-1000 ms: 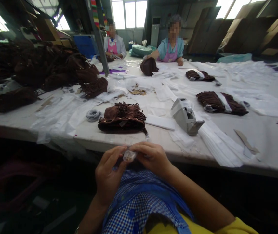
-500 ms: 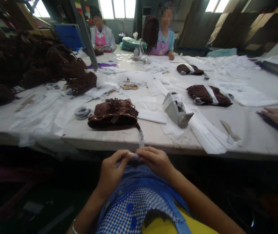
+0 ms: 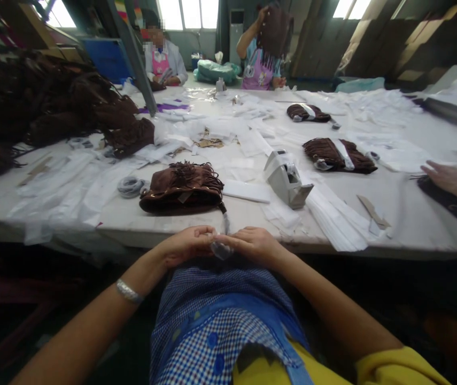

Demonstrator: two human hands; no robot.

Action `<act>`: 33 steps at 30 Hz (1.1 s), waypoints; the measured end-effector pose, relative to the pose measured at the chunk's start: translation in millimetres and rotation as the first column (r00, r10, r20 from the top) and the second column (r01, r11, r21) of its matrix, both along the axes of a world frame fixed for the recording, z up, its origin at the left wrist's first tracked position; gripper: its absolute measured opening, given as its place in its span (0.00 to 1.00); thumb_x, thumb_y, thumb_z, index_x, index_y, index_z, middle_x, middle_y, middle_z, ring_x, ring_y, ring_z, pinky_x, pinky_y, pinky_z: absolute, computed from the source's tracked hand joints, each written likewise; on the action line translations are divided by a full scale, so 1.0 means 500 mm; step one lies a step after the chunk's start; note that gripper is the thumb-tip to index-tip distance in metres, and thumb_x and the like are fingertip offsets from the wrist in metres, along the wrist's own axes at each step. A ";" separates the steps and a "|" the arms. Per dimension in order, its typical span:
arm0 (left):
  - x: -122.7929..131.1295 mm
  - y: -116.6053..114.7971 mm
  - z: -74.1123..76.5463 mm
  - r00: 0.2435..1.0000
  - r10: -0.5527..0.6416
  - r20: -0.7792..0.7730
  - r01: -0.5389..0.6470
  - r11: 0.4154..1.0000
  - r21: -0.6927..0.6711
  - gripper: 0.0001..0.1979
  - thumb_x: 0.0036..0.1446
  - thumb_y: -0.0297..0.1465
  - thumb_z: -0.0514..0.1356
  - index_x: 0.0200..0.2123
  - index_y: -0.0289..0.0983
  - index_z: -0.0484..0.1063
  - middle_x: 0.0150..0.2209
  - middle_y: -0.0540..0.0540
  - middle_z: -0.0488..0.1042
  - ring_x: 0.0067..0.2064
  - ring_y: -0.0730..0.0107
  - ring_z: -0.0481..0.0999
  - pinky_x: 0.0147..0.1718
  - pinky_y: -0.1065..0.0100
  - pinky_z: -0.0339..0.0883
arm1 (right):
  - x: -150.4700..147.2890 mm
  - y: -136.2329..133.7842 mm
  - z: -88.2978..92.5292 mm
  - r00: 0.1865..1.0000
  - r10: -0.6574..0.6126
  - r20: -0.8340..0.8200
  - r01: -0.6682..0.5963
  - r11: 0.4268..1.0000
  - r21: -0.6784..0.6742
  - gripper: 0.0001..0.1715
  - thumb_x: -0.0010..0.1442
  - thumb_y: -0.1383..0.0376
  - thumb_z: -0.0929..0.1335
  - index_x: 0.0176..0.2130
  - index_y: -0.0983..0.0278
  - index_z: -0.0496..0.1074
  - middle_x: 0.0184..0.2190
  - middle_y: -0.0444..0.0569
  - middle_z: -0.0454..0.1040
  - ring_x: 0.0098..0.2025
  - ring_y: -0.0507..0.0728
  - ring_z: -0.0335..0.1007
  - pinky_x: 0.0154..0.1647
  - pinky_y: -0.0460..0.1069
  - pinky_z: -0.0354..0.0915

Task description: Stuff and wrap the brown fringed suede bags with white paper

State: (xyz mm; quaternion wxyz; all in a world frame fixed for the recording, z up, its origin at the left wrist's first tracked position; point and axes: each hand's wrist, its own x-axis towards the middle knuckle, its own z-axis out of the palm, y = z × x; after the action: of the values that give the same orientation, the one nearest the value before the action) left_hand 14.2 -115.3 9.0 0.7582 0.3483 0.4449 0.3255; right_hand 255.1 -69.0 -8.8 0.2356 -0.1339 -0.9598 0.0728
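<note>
A dark brown fringed handbag lies on its side by the table's near edge, its opening toward me. From its right end a strap wrapped in clear plastic drops over the edge to my hands. My left hand has its fingers closed on the plastic-wrapped strap, and a silver band circles that wrist. Close against it, my right hand grips the same strap. A small loop of clear wrapping hangs between the fingertips.
A grey tape dispenser stands right of the bag, beside stacked white strips. Banded brown bags lie farther right, near another person's hand. Brown bags are heaped at left. Two people work across the table.
My hands have risen slightly toward the table edge, and my left forearm has swung outward. The wrapping loop now hangs below the fingers. Across the table, a person has lifted a brown bag.
</note>
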 end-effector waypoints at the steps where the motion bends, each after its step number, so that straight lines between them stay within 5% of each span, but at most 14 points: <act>1: 0.000 0.007 0.007 1.000 -0.022 0.000 0.022 1.000 -0.010 0.14 0.48 0.34 0.71 0.37 0.36 0.76 0.34 0.44 0.79 0.35 0.69 0.79 0.37 0.69 0.73 | -0.003 0.007 0.013 0.999 0.029 0.038 -0.030 0.999 0.017 0.29 0.68 0.70 0.62 0.65 0.53 0.62 0.42 0.47 0.80 0.40 0.53 0.76 0.43 0.47 0.70; 6: 0.009 0.033 0.035 0.998 -0.064 0.004 0.064 0.998 -0.018 0.16 0.45 0.33 0.73 0.37 0.36 0.77 0.33 0.44 0.79 0.32 0.68 0.79 0.33 0.69 0.73 | -0.013 0.032 0.056 0.990 0.125 0.072 -0.128 0.991 0.039 0.26 0.68 0.69 0.60 0.63 0.56 0.66 0.41 0.48 0.80 0.38 0.54 0.76 0.38 0.46 0.69; 11: 0.013 0.049 0.033 0.994 -0.091 -0.054 0.090 0.996 -0.030 0.16 0.47 0.38 0.72 0.36 0.36 0.75 0.30 0.47 0.76 0.28 0.73 0.75 0.31 0.71 0.72 | -0.019 0.043 0.041 0.995 0.097 0.014 -0.097 0.995 -0.039 0.24 0.69 0.65 0.61 0.62 0.56 0.67 0.36 0.46 0.80 0.33 0.52 0.75 0.33 0.43 0.67; 14: 0.013 0.050 0.023 0.979 -0.090 -0.183 0.105 0.992 0.072 0.18 0.51 0.41 0.69 0.40 0.36 0.73 0.28 0.49 0.75 0.28 0.73 0.75 0.30 0.71 0.71 | -0.018 0.045 0.022 0.997 0.071 -0.037 -0.074 0.993 -0.089 0.22 0.68 0.66 0.62 0.60 0.60 0.69 0.33 0.47 0.80 0.30 0.52 0.74 0.31 0.43 0.65; 16: 0.016 0.042 0.016 0.942 0.022 -0.334 0.067 0.965 0.253 0.18 0.54 0.42 0.66 0.42 0.36 0.74 0.32 0.47 0.77 0.31 0.69 0.77 0.31 0.69 0.73 | -0.016 0.047 0.013 0.997 0.022 -0.076 -0.034 0.986 -0.163 0.22 0.67 0.68 0.63 0.59 0.62 0.70 0.35 0.49 0.80 0.32 0.52 0.76 0.32 0.43 0.66; 18: 0.020 0.028 0.007 0.851 0.256 -0.458 0.024 0.854 0.520 0.14 0.59 0.39 0.62 0.44 0.37 0.75 0.40 0.43 0.79 0.40 0.64 0.79 0.38 0.65 0.75 | -0.013 0.048 0.013 0.992 -0.049 -0.112 0.018 0.964 -0.267 0.21 0.66 0.68 0.64 0.57 0.61 0.70 0.41 0.50 0.81 0.37 0.53 0.77 0.38 0.44 0.68; 20: 0.027 0.009 -0.005 0.747 0.459 -0.482 0.071 0.665 0.743 0.13 0.62 0.34 0.59 0.49 0.39 0.75 0.49 0.42 0.78 0.48 0.62 0.78 0.47 0.62 0.73 | -0.014 0.050 0.019 0.985 -0.108 -0.132 0.053 0.928 -0.368 0.21 0.64 0.68 0.66 0.56 0.61 0.71 0.45 0.51 0.80 0.40 0.54 0.78 0.42 0.45 0.69; 22: 0.036 -0.009 -0.020 0.685 0.571 -0.452 0.148 0.499 0.854 0.16 0.63 0.30 0.59 0.54 0.42 0.73 0.53 0.44 0.76 0.52 0.63 0.76 0.53 0.62 0.70 | -0.017 0.052 0.028 0.984 -0.126 -0.129 0.055 0.891 -0.451 0.21 0.63 0.68 0.67 0.56 0.60 0.71 0.46 0.50 0.80 0.41 0.54 0.78 0.43 0.46 0.69; 25: 0.053 -0.022 -0.043 0.620 0.696 -0.363 0.112 0.379 0.918 0.20 0.62 0.27 0.60 0.57 0.43 0.71 0.51 0.45 0.78 0.50 0.65 0.79 0.53 0.64 0.70 | -0.026 0.054 0.042 0.986 -0.110 -0.122 0.028 0.847 -0.532 0.22 0.63 0.68 0.68 0.56 0.59 0.71 0.48 0.49 0.79 0.43 0.55 0.77 0.45 0.46 0.69; 27: 0.063 -0.023 -0.051 0.595 0.740 -0.315 0.009 0.386 0.923 0.20 0.61 0.29 0.62 0.56 0.43 0.72 0.49 0.46 0.80 0.48 0.66 0.80 0.52 0.66 0.71 | -0.031 0.055 0.049 0.988 -0.092 -0.122 0.009 0.831 -0.557 0.22 0.63 0.67 0.68 0.56 0.59 0.71 0.48 0.48 0.79 0.43 0.55 0.77 0.45 0.47 0.68; 33: 0.064 -0.005 -0.039 0.681 0.697 -0.223 -0.344 0.574 0.743 0.23 0.55 0.34 0.67 0.54 0.41 0.74 0.45 0.47 0.81 0.46 0.63 0.81 0.49 0.66 0.73 | -0.038 0.054 0.043 0.989 -0.079 -0.125 -0.005 0.826 -0.564 0.37 0.62 0.62 0.71 0.66 0.56 0.57 0.41 0.46 0.80 0.35 0.52 0.75 0.38 0.46 0.67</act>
State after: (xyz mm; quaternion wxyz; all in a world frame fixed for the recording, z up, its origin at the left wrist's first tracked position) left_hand 46.0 -117.9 -10.4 0.3102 0.5044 0.5663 0.5733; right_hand 235.9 -41.9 12.5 0.2551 -0.2103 -0.8736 0.3571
